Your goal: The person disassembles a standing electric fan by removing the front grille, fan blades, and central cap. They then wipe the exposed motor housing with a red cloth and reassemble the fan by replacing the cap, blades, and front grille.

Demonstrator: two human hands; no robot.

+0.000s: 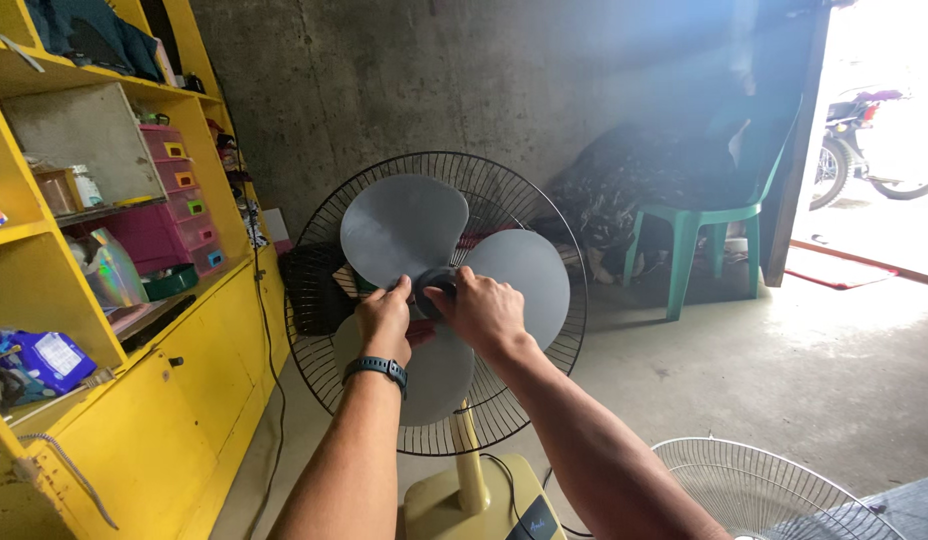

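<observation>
While both hands [439, 315] grip the fan blade [404, 228], concrete floor [784, 370] surrounds.

Grey three-blade fan blade [409, 228], upright on stand fan, seated against black rear wire guard [544, 200]; dark hub cap [436, 282] at centre.

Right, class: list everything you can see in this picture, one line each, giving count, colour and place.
fan blades: three, grey, centre
hub cap: one, dark, blade centre
rear guard: one, black, behind blades
fan base: one, yellowish, bottom
loose guard: one, white, floor right
shelf unit: one, yellow, left
drawer box: one, pink, on shelf
chair: one, green, right
motorcycle: one, outside doorway
wristwatch: one, dark, left wrist
left hand: on blade
right hand: gripping hub cap
</observation>
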